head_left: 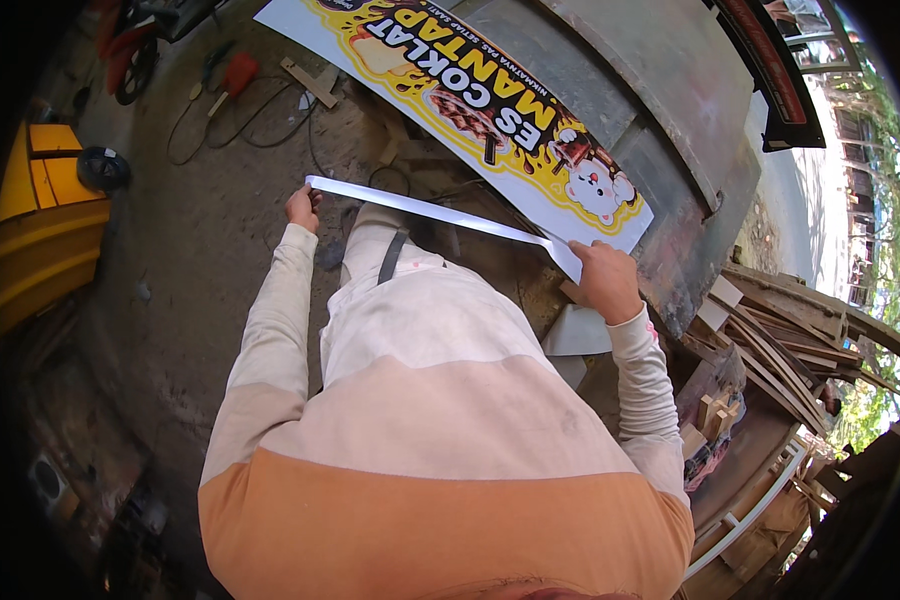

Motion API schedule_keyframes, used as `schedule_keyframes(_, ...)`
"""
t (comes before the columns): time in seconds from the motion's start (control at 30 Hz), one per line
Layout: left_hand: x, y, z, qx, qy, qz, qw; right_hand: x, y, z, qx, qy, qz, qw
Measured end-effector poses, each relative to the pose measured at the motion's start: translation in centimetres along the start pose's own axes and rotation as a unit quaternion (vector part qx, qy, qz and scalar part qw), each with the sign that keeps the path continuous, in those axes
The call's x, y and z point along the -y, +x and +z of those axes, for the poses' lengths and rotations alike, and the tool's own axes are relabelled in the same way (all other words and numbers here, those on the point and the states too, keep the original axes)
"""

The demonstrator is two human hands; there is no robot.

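A long narrow white strip (pixel 430 211), perhaps paper or sticker film, stretches in front of my body between both hands. My left hand (pixel 304 208) is closed and pinches its far left end. At the other end my right hand (pixel 610 280) grips the strip, which bends and widens just beside my thumb. Just beyond the strip, a printed banner sheet (pixel 470 105) with a yellow and dark design, lettering and a cartoon white bear lies along the edge of a grey worktable (pixel 715 110). My right hand is close to the banner's near corner, below it.
Yellow panels (pixel 45 230) with a black wheel-like disc (pixel 102 169) stand at left. Cables, a red-headed tool (pixel 238 75) and wood scraps (pixel 310 83) lie on the floor. Stacked timber (pixel 780 350) is at right. A pale sheet (pixel 578 332) hangs below my right hand.
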State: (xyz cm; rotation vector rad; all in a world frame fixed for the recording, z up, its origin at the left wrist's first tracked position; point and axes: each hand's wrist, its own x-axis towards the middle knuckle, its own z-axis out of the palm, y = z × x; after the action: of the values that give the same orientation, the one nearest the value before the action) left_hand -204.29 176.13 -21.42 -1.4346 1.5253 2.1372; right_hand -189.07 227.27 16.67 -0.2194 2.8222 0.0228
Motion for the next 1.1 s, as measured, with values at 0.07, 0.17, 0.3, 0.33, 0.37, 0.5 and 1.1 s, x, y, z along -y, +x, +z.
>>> schedule_keyframes(0.07,0.1,-0.2,0.2,0.003,-0.004,0.001,1.000,-1.6,-0.8,3.5,0.003,-0.014,0.003,1.000)
schedule_keyframes(0.17,0.2,-1.0,0.3,0.009,-0.011,0.000,1.000,-4.0,-1.6,8.2,-0.001,-0.003,0.001,1.000)
schedule_keyframes(0.3,0.3,-2.4,-0.7,0.003,-0.019,0.004,1.000,-3.9,-2.5,6.0,-0.033,0.021,0.017,0.999)
schedule_keyframes(0.33,0.1,-2.7,-0.9,0.003,-0.020,0.005,1.000,-3.3,-2.8,4.4,-0.029,0.018,0.021,0.999)
schedule_keyframes(0.37,0.0,-3.0,-1.2,0.003,-0.025,0.008,1.000,-2.8,-3.0,2.7,-0.027,0.014,0.023,0.999)
schedule_keyframes(0.5,-0.3,-4.6,-2.4,0.012,-0.036,0.020,0.999,-4.4,-4.3,4.6,-0.010,-0.003,0.014,1.000)
schedule_keyframes(1.1,3.1,-16.2,-6.4,0.023,-0.113,0.107,0.988,-9.2,-6.8,10.8,0.021,-0.028,-0.022,0.999)
